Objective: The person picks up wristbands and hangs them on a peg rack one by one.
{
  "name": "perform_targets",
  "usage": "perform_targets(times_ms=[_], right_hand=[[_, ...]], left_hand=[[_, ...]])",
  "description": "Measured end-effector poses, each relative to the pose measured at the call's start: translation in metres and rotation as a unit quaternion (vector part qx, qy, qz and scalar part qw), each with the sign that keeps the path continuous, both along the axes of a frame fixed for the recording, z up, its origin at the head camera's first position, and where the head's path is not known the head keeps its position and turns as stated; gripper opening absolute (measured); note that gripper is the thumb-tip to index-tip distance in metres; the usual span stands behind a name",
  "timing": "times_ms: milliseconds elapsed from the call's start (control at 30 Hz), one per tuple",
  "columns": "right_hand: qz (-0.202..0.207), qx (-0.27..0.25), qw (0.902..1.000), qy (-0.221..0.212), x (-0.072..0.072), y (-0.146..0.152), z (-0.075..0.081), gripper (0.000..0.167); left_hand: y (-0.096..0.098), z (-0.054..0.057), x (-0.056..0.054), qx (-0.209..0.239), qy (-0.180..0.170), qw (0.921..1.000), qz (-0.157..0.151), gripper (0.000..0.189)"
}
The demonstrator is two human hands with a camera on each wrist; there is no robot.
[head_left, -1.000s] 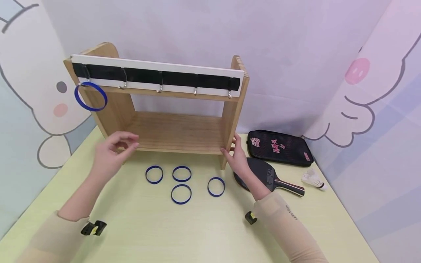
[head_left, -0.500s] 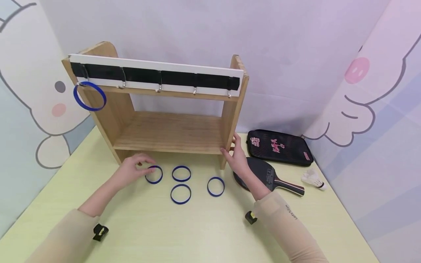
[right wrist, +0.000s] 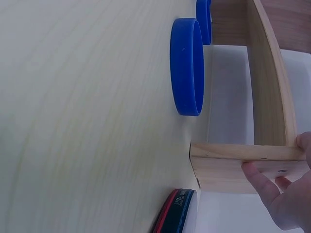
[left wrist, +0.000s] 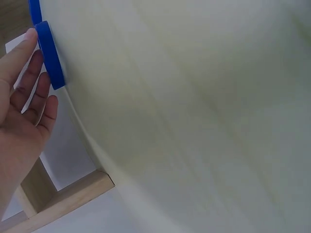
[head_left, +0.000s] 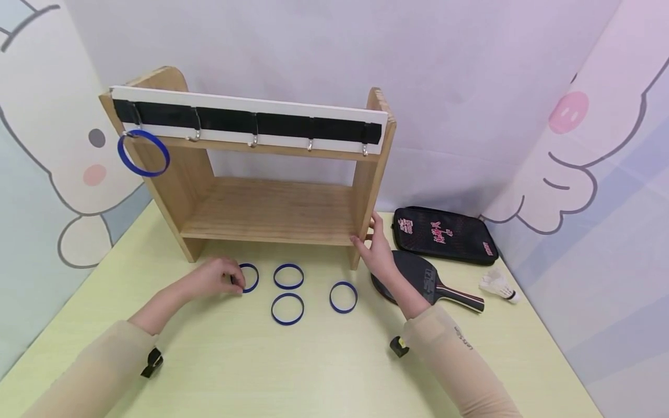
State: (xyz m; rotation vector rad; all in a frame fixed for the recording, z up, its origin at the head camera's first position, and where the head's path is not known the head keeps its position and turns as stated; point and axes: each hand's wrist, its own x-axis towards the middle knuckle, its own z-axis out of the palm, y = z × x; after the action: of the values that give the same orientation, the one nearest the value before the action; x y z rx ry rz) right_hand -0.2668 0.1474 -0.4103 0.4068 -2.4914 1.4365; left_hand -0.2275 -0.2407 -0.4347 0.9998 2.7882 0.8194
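My left hand (head_left: 215, 278) has its fingers curled at the near-left edge of the leftmost flat blue ring (head_left: 256, 277). In the left wrist view, the thumb and fingertips meet that ring's band (left wrist: 50, 56). My right hand (head_left: 377, 251) grips the right side panel of a wooden shelf (head_left: 282, 209); in the right wrist view, its thumb is at the front edge and its fingers lie on the outer face. Several more blue rings lie flat, one of them a ring (head_left: 342, 297) near the right hand. Another blue ring (head_left: 166, 155) hangs on the leftmost hook.
A white strip with a black band (head_left: 225, 122) bears several metal hooks across the shelf's top front. Right of the shelf lie a table tennis paddle (head_left: 418, 276), a black case (head_left: 444, 235) and a shuttlecock (head_left: 497, 284). A wall stands close behind.
My left hand has come down and right from the shelf's left side to the leftmost flat ring, and its fingers have curled at it. The right hand has stayed on the panel.
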Motion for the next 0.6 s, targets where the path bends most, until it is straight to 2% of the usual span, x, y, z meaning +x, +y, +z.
perform_targets(times_ms=[300, 467, 600], right_hand=[[0.000, 0.001, 1.0000, -0.007, 0.002, 0.000, 0.002, 0.074], [0.000, 0.002, 1.0000, -0.009, 0.002, 0.000, 0.003, 0.073], [-0.002, 0.003, 0.9999, -0.012, 0.001, 0.000, 0.002, 0.073]], left_hand=[[0.000, -0.009, -0.004, -0.008, 0.033, 0.9989, -0.034, 0.013], [0.004, -0.007, -0.003, 0.002, 0.016, 0.9997, -0.016, 0.012], [0.006, 0.002, 0.000, 0.014, -0.017, 0.9995, 0.021, 0.009]])
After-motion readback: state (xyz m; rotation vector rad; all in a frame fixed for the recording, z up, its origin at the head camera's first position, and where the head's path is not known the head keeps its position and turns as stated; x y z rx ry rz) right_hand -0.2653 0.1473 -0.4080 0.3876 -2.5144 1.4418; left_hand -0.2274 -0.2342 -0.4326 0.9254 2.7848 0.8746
